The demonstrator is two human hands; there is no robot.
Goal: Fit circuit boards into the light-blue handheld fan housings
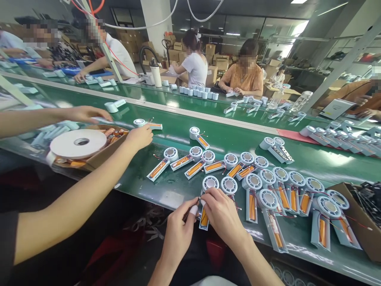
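Observation:
At the table's front edge, my left hand (180, 224) and my right hand (224, 210) meet over a handheld fan (210, 182) with a round head and an open handle. Both hands pinch at a tiny dark piece (199, 197) beside the fan head; it is too small to name. White covers sit on some of my fingertips. My right hand partly hides the fan's handle, where an orange battery (204, 218) shows. Another fan (229, 185) lies right behind my right hand. Several more fans (253, 181) with batteries and thin wires lie to the right.
A co-worker's arms (89, 190) reach in from the left, one hand at a fan (154, 126). A white tape roll (77, 142) rests on a box of orange batteries (114, 137). A carton of black parts (354, 222) stands right. Other people sit across the green belt (175, 104).

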